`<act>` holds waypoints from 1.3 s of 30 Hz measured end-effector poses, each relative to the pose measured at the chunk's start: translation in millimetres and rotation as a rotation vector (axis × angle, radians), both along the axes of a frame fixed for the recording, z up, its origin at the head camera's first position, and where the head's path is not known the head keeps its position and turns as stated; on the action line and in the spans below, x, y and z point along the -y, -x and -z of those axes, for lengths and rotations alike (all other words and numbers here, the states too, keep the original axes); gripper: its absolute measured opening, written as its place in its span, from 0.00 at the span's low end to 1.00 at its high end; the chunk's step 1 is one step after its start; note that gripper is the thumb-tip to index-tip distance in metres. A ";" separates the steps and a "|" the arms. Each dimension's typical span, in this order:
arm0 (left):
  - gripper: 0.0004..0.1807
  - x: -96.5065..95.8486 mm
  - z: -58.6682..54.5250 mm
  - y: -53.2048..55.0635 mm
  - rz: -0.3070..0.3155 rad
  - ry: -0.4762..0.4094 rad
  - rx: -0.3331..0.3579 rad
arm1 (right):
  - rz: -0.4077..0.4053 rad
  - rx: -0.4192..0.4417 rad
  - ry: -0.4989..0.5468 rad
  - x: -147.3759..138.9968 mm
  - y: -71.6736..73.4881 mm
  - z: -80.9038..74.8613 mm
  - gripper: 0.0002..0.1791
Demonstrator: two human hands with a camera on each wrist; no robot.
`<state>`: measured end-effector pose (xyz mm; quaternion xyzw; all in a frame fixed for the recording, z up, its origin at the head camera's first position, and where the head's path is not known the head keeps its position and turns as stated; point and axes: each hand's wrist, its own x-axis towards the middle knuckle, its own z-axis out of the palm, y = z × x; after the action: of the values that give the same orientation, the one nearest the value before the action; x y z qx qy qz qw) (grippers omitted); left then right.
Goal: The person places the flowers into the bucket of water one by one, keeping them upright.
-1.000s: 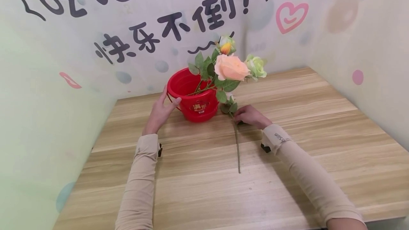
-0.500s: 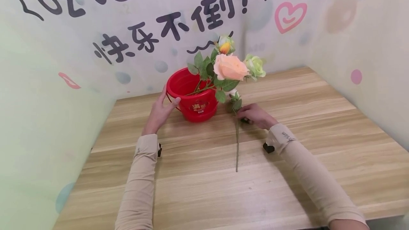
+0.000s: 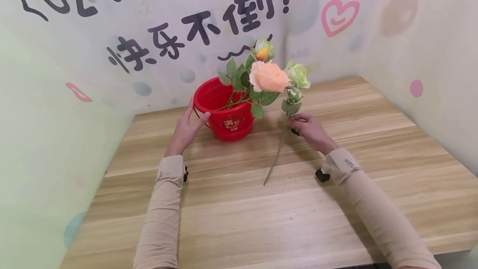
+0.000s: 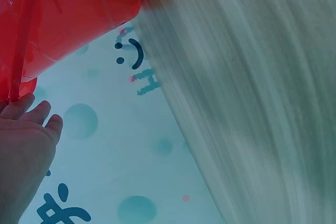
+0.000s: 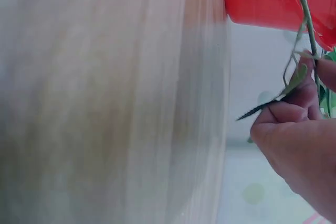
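A red bucket [image 3: 231, 125] stands at the back of the table, tipped slightly in the head view. My left hand [image 3: 184, 134] rests against its left side, fingers and thumb spread near the rim. In the left wrist view, those fingertips touch the bucket by its handle [image 4: 23, 35]. Between thumb and fingers, my right hand [image 3: 310, 133] pinches a single rose stem [image 3: 277, 157] with leaves and a small pale bud [image 3: 294, 94]. This stem slants to the right of the bucket, its bud overlapping the bucket's flowers. Inside lean a peach rose [image 3: 269, 77] and a light green rose [image 3: 297, 74].
A pale rose with an orange-yellow bud [image 3: 262, 54] also rises from the bucket. The wood-grain table [image 3: 231, 223] meets printed walls [image 3: 157, 82] at the back and both sides. Green leaves [image 3: 236, 74] spread over the bucket's rim.
My right hand has moved right and away from me, lifting the pinched rose; its lower end has swung left and its bud now sits higher. The left hand and bucket stay put.
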<state>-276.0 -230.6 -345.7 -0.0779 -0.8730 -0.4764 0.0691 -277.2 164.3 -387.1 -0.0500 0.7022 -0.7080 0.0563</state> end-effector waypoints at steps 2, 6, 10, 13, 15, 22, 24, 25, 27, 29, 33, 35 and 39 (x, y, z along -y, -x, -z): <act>0.51 0.3 0.2 0.5 0.000 -0.002 0.003 | 0.026 -0.017 0.022 -2.0 -1.6 -1.6 0.05; 0.51 0.2 -0.1 0.8 0.001 -0.002 0.005 | 0.071 -0.040 0.106 -4.6 -4.2 -4.7 0.02; 0.51 -0.2 -1.5 0.1 0.001 -0.005 0.008 | 0.097 -0.078 0.202 -6.1 -7.6 -7.9 0.05; 0.52 -0.2 -2.5 -0.3 -0.001 -0.006 0.008 | 0.108 -0.100 0.252 -7.2 -10.5 -9.6 0.06; 0.52 -0.2 -3.0 -0.4 -0.001 -0.004 0.007 | 0.122 -0.110 0.270 -8.1 -11.8 -10.2 0.07; 0.51 0.7 -2.1 0.3 0.010 -0.005 -0.008 | 0.173 -0.145 0.323 -9.4 -16.5 -12.3 0.07; 0.51 0.6 -2.2 0.2 0.010 -0.009 -0.009 | 0.188 -0.162 0.346 -8.9 -19.0 -13.8 0.07; 0.51 0.6 -2.3 0.1 0.008 -0.008 -0.009 | 0.195 -0.167 0.356 -8.6 -20.4 -14.6 0.07; 0.51 0.5 -2.3 0.0 0.007 -0.005 -0.010 | 0.210 -0.179 0.362 -7.7 -23.3 -16.3 0.07; 0.51 0.3 -2.3 0.0 0.006 -0.003 -0.010 | 0.218 -0.187 0.380 -6.6 -26.4 -18.1 0.08; 0.51 0.0 -1.7 0.2 0.005 0.000 0.003 | 0.237 -0.213 0.427 -2.1 -31.4 -22.1 0.12; 0.51 -0.2 -1.5 0.1 0.004 -0.001 0.006 | 0.251 -0.231 0.456 0.9 -33.4 -24.6 0.14; 0.51 -0.4 -1.4 0.0 0.005 -0.007 0.002 | 0.273 -0.276 0.501 8.0 -37.6 -30.8 0.15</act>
<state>-276.0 -230.1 -344.3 -0.0794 -0.8712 -0.4797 0.0674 -239.5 156.3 -356.3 -0.0632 0.5072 -0.8465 -0.1491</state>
